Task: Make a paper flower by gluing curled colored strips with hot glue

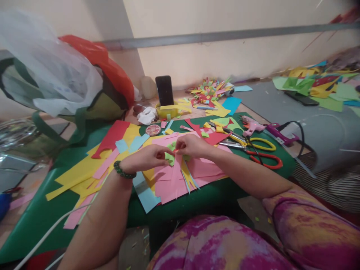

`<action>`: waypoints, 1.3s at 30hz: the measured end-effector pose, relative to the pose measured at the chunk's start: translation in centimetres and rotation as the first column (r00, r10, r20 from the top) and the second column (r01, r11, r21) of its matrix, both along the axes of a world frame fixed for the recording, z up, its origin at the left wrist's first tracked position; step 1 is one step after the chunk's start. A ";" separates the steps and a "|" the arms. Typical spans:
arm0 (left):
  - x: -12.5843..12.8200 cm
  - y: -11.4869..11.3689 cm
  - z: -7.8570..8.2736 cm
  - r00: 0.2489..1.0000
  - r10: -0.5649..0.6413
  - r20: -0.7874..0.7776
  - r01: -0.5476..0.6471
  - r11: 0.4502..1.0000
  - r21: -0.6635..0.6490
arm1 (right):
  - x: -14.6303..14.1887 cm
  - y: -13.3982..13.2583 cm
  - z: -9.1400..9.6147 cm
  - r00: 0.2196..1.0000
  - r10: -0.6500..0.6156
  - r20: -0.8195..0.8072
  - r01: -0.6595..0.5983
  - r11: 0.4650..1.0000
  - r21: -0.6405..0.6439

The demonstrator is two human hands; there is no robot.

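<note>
A small green paper piece with a red bit at its middle (169, 157) lies between my hands, over a stack of pink paper sheets (165, 187). My left hand (147, 156), with a green bead bracelet (123, 170) at the wrist, is closed on the green paper's left edge. My right hand (191, 145) pinches at the red bit, its fingertips hiding part of it. Below the green paper, pink, yellow and light blue paper strips (187, 174) fan toward me; whether they are joined to it I cannot tell.
To the right lie yellow-handled scissors (263, 144), red-handled scissors (268, 160) and a pink glue gun (251, 125). A phone (164, 91) stands behind a yellow tape roll (167, 111). Paper scraps (81, 176) cover the green mat's left side. Bags (70, 75) stand back left.
</note>
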State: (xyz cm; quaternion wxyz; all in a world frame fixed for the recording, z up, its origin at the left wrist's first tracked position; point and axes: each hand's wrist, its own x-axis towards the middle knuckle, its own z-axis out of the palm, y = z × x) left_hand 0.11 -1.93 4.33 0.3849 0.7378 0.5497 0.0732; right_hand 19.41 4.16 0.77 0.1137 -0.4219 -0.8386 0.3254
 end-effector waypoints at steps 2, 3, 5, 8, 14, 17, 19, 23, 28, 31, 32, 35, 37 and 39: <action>0.1 0.2 -0.4 0.998 -0.049 -0.042 0.054 0.991 0.121 | 0.0 -0.1 0.3 1.000 0.006 0.026 -0.006 1.000 -0.006; 0.2 0.3 -0.6 0.996 -0.066 -0.062 0.076 0.984 0.161 | 0.0 -0.1 0.4 0.999 0.005 0.033 -0.005 1.000 -0.007; 0.3 0.5 -1.2 0.990 -0.095 -0.107 0.115 0.972 0.206 | -0.1 -0.1 0.4 0.999 -0.005 0.046 0.004 1.000 0.003; 0.3 0.7 -1.8 0.980 -0.114 -0.162 0.149 0.962 0.227 | -0.2 -0.2 0.2 0.997 -0.016 0.078 0.013 0.999 0.042; 0.4 0.7 -2.1 0.967 -0.115 -0.227 0.168 0.958 0.231 | -0.4 -0.3 -0.3 0.992 -0.011 0.125 -0.006 0.991 0.136; 0.6 0.6 -1.9 0.958 -0.113 -0.262 0.168 0.966 0.198 | -0.5 -0.4 -0.4 0.990 -0.004 0.144 -0.019 0.987 0.159; 0.7 0.5 -1.9 0.957 -0.119 -0.266 0.174 0.965 0.196 | -0.6 -0.5 -0.5 0.987 -0.008 0.162 -0.021 0.985 0.172; 0.7 0.5 -2.0 0.956 -0.122 -0.266 0.180 0.962 0.204 | -0.8 -0.6 -0.6 0.978 -0.012 0.209 -0.030 0.980 0.198; 0.5 0.6 -2.2 0.950 -0.179 -0.256 0.237 0.946 0.219 | -0.8 -0.6 -0.9 0.970 -0.020 0.240 -0.035 0.975 0.221; 0.6 0.5 -2.1 0.942 -0.191 -0.276 0.255 0.941 0.221 | -0.9 -0.7 -0.9 0.971 -0.006 0.239 -0.048 0.974 0.221; 0.7 0.4 -2.1 0.939 -0.190 -0.285 0.257 0.941 0.219 | -0.9 -0.7 -0.9 0.971 -0.003 0.238 -0.051 0.973 0.223; 1.0 0.2 -1.9 0.929 -0.199 -0.311 0.270 0.942 0.202 | -0.9 -0.8 -0.9 0.970 -0.001 0.244 -0.057 0.971 0.233; 1.2 0.0 -1.9 0.923 -0.206 -0.324 0.277 0.942 0.190 | -0.9 -0.8 -1.0 0.969 0.001 0.249 -0.063 0.969 0.240; 1.3 -0.1 -1.9 0.919 -0.211 -0.333 0.286 0.938 0.195 | -0.9 -0.8 -1.0 0.967 0.003 0.255 -0.068 0.967 0.246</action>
